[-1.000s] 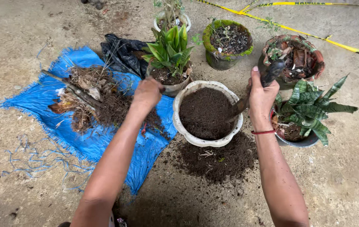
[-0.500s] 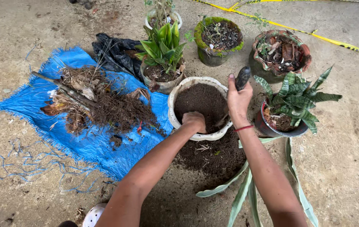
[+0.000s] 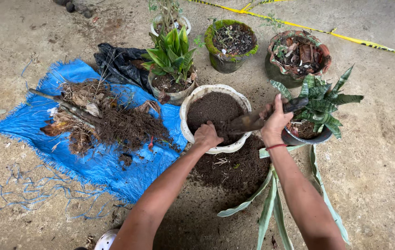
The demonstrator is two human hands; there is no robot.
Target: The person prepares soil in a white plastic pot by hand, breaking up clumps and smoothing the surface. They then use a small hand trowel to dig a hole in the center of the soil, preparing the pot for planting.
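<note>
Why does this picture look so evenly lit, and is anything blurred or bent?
Head view: the light is soft and diffuse, with no hard shadows or glare on the concrete floor. The left hand, right hand and white pot look sharp. The yellow tape curves slightly, hinting at wide-lens distortion near the edges.

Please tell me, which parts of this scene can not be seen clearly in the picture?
- Head view: the fingertips of the left hand are hidden, pressed into the soil of the white pot.
- The middle of the trowel is covered by the right hand.
- A white round object is cut off by the bottom edge.
- The long striped leaves run out of the bottom edge.
</note>
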